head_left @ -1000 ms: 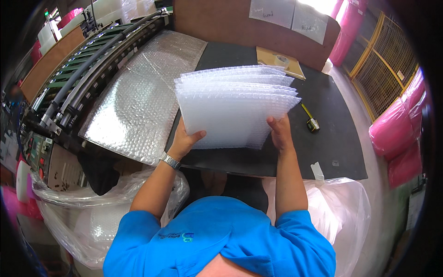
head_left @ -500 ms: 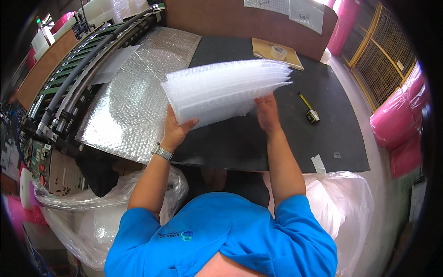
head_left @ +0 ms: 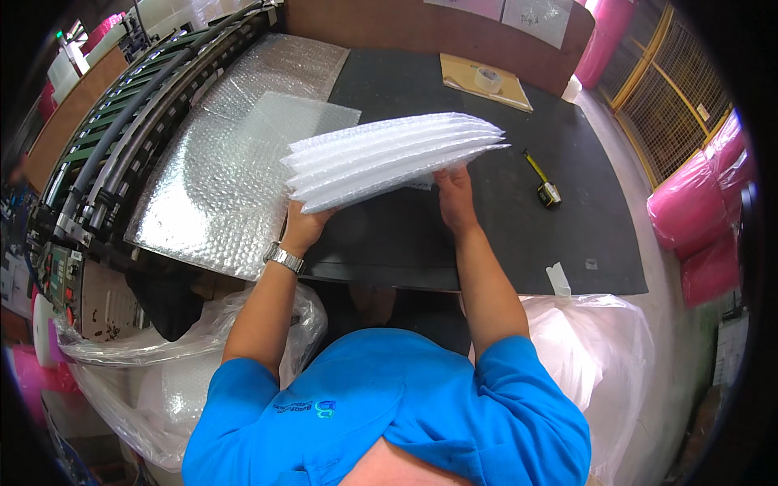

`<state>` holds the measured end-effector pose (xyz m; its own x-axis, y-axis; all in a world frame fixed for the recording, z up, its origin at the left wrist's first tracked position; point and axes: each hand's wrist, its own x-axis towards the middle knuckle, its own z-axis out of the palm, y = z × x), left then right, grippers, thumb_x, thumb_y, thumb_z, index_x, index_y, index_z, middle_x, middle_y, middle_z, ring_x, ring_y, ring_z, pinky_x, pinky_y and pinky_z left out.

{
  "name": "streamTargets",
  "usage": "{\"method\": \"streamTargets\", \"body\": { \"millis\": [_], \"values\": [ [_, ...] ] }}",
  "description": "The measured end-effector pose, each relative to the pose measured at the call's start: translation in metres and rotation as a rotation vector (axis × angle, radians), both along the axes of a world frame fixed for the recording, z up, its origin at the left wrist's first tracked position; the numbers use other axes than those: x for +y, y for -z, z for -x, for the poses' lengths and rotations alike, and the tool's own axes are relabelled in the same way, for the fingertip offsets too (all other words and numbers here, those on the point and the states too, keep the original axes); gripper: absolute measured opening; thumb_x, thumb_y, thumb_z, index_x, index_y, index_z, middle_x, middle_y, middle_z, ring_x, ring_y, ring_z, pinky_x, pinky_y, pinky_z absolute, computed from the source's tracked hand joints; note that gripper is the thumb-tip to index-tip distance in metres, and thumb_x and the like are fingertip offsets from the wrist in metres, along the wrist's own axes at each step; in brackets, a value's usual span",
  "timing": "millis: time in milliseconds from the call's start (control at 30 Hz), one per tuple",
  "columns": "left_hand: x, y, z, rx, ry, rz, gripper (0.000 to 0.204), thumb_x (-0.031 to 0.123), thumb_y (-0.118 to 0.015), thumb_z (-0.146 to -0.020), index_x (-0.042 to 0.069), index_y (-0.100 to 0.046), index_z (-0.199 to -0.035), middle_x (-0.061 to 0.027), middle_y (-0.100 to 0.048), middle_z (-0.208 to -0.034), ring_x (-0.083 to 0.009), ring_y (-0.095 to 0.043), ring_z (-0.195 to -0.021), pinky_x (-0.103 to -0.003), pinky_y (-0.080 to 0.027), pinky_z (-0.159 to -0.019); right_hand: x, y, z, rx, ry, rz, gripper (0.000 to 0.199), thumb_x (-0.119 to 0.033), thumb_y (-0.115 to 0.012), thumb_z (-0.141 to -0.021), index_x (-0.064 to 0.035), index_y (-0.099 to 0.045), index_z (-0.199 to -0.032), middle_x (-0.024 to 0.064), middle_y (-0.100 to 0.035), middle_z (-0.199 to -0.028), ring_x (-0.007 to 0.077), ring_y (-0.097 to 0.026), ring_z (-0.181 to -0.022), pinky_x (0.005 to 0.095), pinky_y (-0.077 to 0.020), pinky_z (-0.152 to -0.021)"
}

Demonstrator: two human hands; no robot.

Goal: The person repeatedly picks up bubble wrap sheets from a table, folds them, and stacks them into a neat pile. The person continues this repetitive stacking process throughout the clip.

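Observation:
A stack of white bubble wrap sheets [head_left: 393, 158] is held up above the black tabletop [head_left: 389, 243], its layers fanned and bowed. My left hand [head_left: 306, 225] is closed on the stack's lower left corner, its fingers partly hidden by the sheets. At the right end, my right hand [head_left: 455, 197] grips the lower edge with the thumb showing. Behind the stack, a single translucent sheet [head_left: 300, 117] lies across a silvery bubble sheet [head_left: 203, 194] on the left of the table.
A roller machine [head_left: 138, 121] borders the table's left side. At the back lie brown cardboard [head_left: 519, 99] and a tape roll [head_left: 488, 79]. A tape measure [head_left: 549, 194], partly pulled out, rests on the right. Clear plastic bags [head_left: 600, 348] hang at the front edge; pink rolls [head_left: 689, 211] stand far right.
The stack has tilted, so its layers fan open toward me, and both hands have shifted slightly. A loose translucent sheet has slid out from the rollers onto the silvery sheet.

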<state>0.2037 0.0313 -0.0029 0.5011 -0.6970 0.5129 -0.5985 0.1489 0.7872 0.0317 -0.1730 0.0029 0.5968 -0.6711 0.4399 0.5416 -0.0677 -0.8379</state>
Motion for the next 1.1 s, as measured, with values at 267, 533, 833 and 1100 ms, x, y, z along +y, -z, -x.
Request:
{"method": "streamTargets", "body": {
  "millis": [267, 533, 833, 1100],
  "values": [
    [-0.004, -0.025, 0.010, 0.244, -0.092, 0.208, 0.044, 0.017, -0.071, -0.071, -0.001, -0.046, -0.103, -0.0113, -0.056, -0.096, -0.0176, -0.054, -0.087, -0.029, -0.044, -0.076, 0.011, 0.003, 0.002, 0.236, 0.188, -0.006, 0.055, -0.031, -0.054, -0.085, -0.0031, -0.032, -0.127, 0.0140, -0.041, -0.122, 0.0211, -0.038, -0.114, 0.0323, -0.0306, -0.096],
    [0.003, -0.049, 0.002, 0.078, -0.425, 0.313, 0.048, 0.021, -0.071, -0.071, -0.003, -0.043, -0.102, -0.0171, -0.055, -0.093, -0.0236, -0.055, -0.084, -0.033, -0.044, -0.073, 0.011, 0.005, 0.000, 0.377, 0.160, 0.034, 0.049, -0.033, -0.055, -0.084, -0.0049, -0.040, -0.121, 0.0067, -0.047, -0.104, 0.0146, -0.045, -0.097, 0.0278, -0.0378, -0.087],
    [0.011, -0.052, -0.009, -0.078, -0.556, 0.331, 0.052, 0.024, -0.072, -0.070, -0.003, -0.044, -0.104, -0.0180, -0.053, -0.092, -0.0278, -0.054, -0.084, -0.036, -0.043, -0.072, 0.007, 0.012, 0.000, 0.374, 0.137, 0.067, 0.045, -0.035, -0.058, -0.083, -0.0055, -0.046, -0.115, 0.0027, -0.049, -0.096, 0.0112, -0.046, -0.090, 0.0250, -0.0385, -0.082],
    [0.016, -0.053, -0.008, -0.213, -0.609, 0.266, 0.050, 0.021, -0.072, -0.069, -0.003, -0.044, -0.104, -0.0188, -0.053, -0.092, -0.0283, -0.053, -0.085, -0.036, -0.042, -0.072, 0.006, 0.013, 0.000, 0.415, 0.160, 0.121, 0.040, -0.033, -0.057, -0.083, -0.0052, -0.050, -0.111, 0.0043, -0.053, -0.097, 0.0128, -0.048, -0.091, 0.0254, -0.0390, -0.083]
  ]
}}
